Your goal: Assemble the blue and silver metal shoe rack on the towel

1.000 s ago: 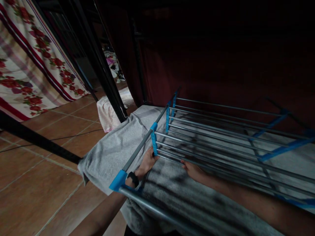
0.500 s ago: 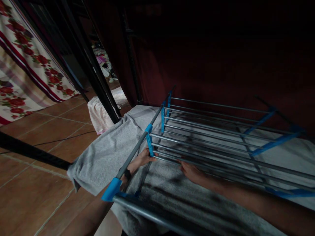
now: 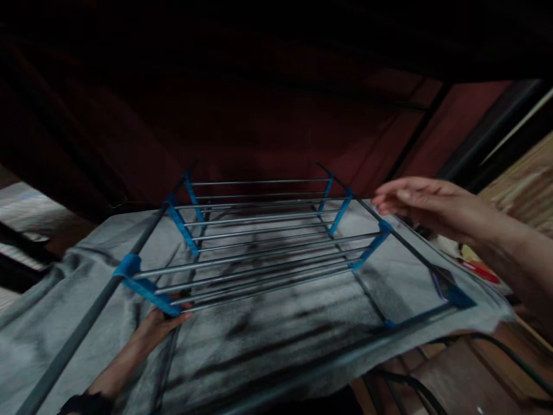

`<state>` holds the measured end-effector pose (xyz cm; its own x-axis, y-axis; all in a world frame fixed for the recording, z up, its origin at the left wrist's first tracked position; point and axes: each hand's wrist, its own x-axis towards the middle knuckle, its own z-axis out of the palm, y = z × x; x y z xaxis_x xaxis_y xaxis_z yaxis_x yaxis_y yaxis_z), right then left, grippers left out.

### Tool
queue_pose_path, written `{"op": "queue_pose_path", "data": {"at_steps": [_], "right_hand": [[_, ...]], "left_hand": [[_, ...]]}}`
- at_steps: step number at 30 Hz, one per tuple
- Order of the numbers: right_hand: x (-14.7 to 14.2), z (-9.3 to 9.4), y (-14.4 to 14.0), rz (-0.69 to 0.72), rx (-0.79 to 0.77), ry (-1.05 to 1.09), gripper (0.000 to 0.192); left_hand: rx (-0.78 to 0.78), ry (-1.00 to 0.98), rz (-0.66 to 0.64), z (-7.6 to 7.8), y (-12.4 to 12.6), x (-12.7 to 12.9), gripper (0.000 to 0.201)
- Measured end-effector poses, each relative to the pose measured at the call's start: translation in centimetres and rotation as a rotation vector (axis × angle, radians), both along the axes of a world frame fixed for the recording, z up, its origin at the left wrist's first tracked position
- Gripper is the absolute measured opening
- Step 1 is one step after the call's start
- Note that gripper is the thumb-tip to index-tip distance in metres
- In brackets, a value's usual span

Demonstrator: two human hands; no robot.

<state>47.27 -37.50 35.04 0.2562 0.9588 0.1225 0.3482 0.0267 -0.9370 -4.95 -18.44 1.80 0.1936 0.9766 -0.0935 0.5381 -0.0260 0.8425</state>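
Note:
A drying rack (image 3: 268, 253) with grey metal rods and blue plastic joints stands in front of me. A grey towel (image 3: 280, 328) lies spread on the tier below the rods. My left hand (image 3: 158, 325) reaches under the rack's left side and rests flat on the towel, beneath a blue joint. My right hand (image 3: 415, 202) is raised above the rack's right rail, fingers stretched out and apart, holding nothing. It hovers close to a blue joint on the right rail.
A dark red curtain (image 3: 259, 127) hangs behind the rack. Black cables (image 3: 510, 351) run across the floor at lower right. Some red and yellow items (image 3: 475, 268) lie past the rack's right edge. A pale cloth (image 3: 26, 207) shows at far left.
The view has swung to the right. My right hand has come out from under the rods and risen over the right rail. My left hand stays on the towel.

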Motion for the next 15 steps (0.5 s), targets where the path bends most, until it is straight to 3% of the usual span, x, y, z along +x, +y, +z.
{"op": "queue_pose_path", "data": {"at_steps": [1,3,6,8,10,12,15], "right_hand": [[3.3,-1.1,-0.9,-0.195,0.075,0.01,0.035],[9.3,-5.6,-2.7,-0.386,0.076,0.039,0.031],[14.7,-15.5,-4.6,-0.413,-0.064,0.13,0.027],[15.3,-21.8,-5.2,-0.344,-0.201,0.176,0.03],[14.1,-26.4,-4.9,-0.296,-0.25,0.19,0.038],[12.3,-29.1,-4.1,-0.122,-0.239,0.179,0.042],[10.0,-30.7,-2.5,0.018,-0.222,0.145,0.044]], "left_hand": [[-0.007,0.004,0.01,0.1,0.1,0.0,0.066],[-0.015,0.03,0.032,0.2,0.4,0.0,0.073],[0.021,0.069,0.042,-0.1,0.7,-0.2,0.077],[0.05,0.088,0.018,-0.3,0.6,-0.3,0.075],[0.08,0.093,0.027,-0.4,0.3,-0.1,0.075],[0.1,0.102,0.059,-0.1,-0.1,0.2,0.077],[0.136,0.111,0.081,0.2,-0.7,0.7,0.077]]}}
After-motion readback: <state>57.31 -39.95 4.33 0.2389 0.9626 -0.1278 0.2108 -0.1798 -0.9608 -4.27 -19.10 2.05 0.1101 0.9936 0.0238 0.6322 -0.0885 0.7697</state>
